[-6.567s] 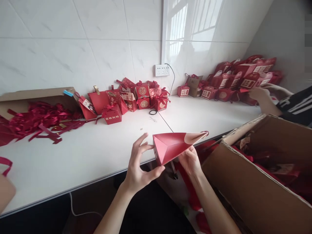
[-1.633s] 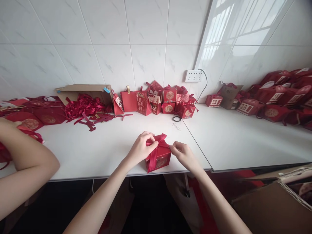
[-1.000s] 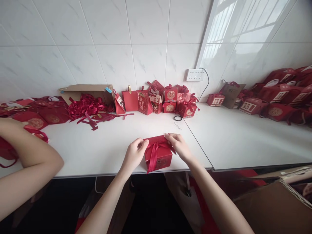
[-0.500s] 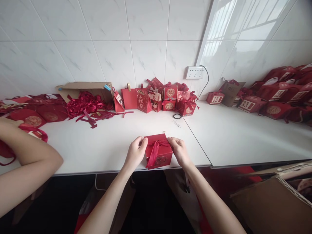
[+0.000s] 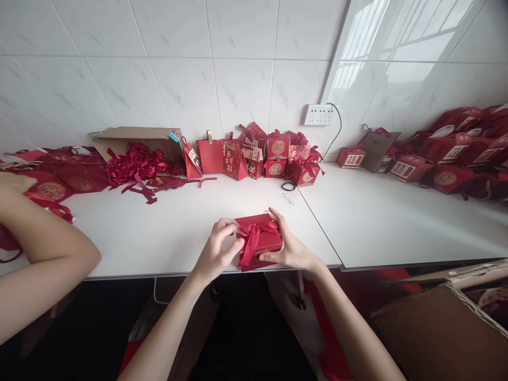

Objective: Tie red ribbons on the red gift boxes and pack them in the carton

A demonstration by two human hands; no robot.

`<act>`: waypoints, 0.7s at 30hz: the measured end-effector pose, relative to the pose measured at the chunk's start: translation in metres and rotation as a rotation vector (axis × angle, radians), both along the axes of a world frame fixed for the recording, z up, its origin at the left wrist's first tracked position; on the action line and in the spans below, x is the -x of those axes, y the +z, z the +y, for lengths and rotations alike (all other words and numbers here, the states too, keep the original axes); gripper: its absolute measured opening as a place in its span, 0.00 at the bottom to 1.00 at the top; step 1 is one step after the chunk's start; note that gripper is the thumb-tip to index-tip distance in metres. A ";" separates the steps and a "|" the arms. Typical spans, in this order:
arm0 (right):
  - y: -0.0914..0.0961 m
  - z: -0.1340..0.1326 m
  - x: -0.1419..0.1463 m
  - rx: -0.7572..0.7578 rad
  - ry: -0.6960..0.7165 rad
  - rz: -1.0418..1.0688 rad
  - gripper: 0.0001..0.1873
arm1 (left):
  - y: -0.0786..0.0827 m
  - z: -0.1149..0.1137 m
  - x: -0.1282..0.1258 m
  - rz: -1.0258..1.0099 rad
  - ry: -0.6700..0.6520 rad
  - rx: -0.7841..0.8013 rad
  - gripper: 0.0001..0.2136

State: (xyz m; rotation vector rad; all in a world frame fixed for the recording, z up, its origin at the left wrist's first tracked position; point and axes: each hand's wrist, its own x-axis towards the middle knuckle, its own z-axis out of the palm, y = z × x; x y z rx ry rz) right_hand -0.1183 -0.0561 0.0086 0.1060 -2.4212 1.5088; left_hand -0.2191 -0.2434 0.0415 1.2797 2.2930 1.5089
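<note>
At 5 o'clock, nearest the viewer, the open brown cardboard carton (image 5: 440, 328) sits below the counter's edge. At 9 o'clock another person's bare forearm (image 5: 43, 254) rests on the white counter (image 5: 159, 233).

At the near edge of the counter, dead centre, stands the small red paper gift box (image 5: 271, 242). The left hand (image 5: 216, 251) sits at its 9 o'clock side, fingers curled and pinching the dark red satin ribbon (image 5: 254, 236) on the lid. The right hand (image 5: 289, 248) cups the box from 3 o'clock, thumb low on the front and fingers over the top edge, holding it firmly.

The step in hand looks like working the ribbon into a knot or bow on the closed lid. Any further pull calls for the right hand to brace the box, which looks light enough to tip.

The box is square-cornered and matte red, tilted slightly towards the viewer. The ribbon is gathered on top, and one tail hangs down the front face.

Just beyond, at 1 o'clock, lies a black elastic ring (image 5: 288, 186). Against the tiled wall at 12 o'clock is a cluster of finished red gift boxes (image 5: 275, 156). At 10 o'clock is a heap of loose red ribbons (image 5: 138, 166), and at 2 o'clock a long row of red bags (image 5: 456, 153).
</note>
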 end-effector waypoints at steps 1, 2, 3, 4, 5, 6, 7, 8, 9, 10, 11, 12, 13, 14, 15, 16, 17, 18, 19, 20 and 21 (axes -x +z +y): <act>-0.001 -0.001 0.000 0.005 -0.015 0.004 0.58 | -0.004 -0.001 -0.001 0.046 -0.006 0.000 0.10; -0.001 -0.001 0.001 0.010 -0.026 0.006 0.58 | -0.008 -0.001 -0.001 0.077 -0.011 0.010 0.10; -0.002 -0.001 0.000 0.016 -0.033 0.007 0.58 | -0.012 -0.002 -0.001 0.089 -0.004 0.028 0.12; -0.003 -0.001 0.000 0.025 -0.042 0.005 0.57 | -0.016 -0.002 0.001 0.082 0.034 0.046 0.14; -0.003 -0.001 -0.001 0.036 -0.052 0.002 0.56 | -0.020 -0.003 0.002 0.054 0.113 0.050 0.16; -0.003 -0.002 -0.002 0.049 -0.063 -0.002 0.56 | -0.023 -0.003 0.004 0.010 0.221 0.032 0.19; -0.003 -0.002 -0.002 0.063 -0.075 -0.007 0.55 | -0.024 -0.004 0.006 -0.044 0.337 -0.009 0.22; -0.004 -0.002 -0.003 0.077 -0.087 -0.011 0.55 | -0.025 -0.003 0.008 -0.100 0.431 -0.066 0.23; -0.004 -0.003 -0.004 0.088 -0.096 -0.013 0.56 | -0.024 -0.003 0.009 -0.149 0.481 -0.119 0.23; -0.005 -0.005 -0.004 0.090 -0.104 -0.009 0.57 | -0.022 -0.001 0.009 -0.182 0.477 -0.150 0.22; -0.005 -0.006 -0.005 0.079 -0.113 0.003 0.57 | -0.019 0.001 0.008 -0.198 0.435 -0.151 0.20; -0.006 -0.008 -0.006 0.053 -0.128 0.025 0.57 | -0.016 0.004 0.006 -0.200 0.374 -0.125 0.19; -0.007 -0.009 -0.008 0.013 -0.148 0.059 0.57 | -0.011 0.007 0.003 -0.198 0.314 -0.090 0.18; -0.007 -0.011 -0.010 -0.036 -0.173 0.102 0.56 | -0.007 0.010 -0.001 -0.197 0.264 -0.057 0.17; -0.008 -0.012 -0.013 -0.090 -0.204 0.153 0.55 | -0.002 0.013 -0.005 -0.199 0.226 -0.034 0.16; -0.007 -0.013 -0.018 -0.143 -0.238 0.205 0.54 | 0.002 0.015 -0.009 -0.198 0.202 -0.026 0.15; -0.007 -0.014 -0.023 -0.195 -0.270 0.256 0.52 | 0.006 0.017 -0.014 -0.195 0.186 -0.033 0.14; -0.006 -0.014 -0.029 -0.245 -0.298 0.304 0.51 | 0.010 0.019 -0.020 -0.190 0.171 -0.054 0.13; -0.004 -0.014 -0.035 -0.294 -0.322 0.354 0.50 | 0.012 0.021 -0.025 -0.181 0.151 -0.086 0.12; -0.003 -0.014 -0.042 -0.342 -0.344 0.403 0.50 | 0.015 0.024 -0.032 -0.167 0.124 -0.122 0.12; -0.002 -0.013 -0.049 -0.383 -0.365 0.455 0.50 | 0.016 0.026 -0.040 -0.140 0.100 -0.168 0.10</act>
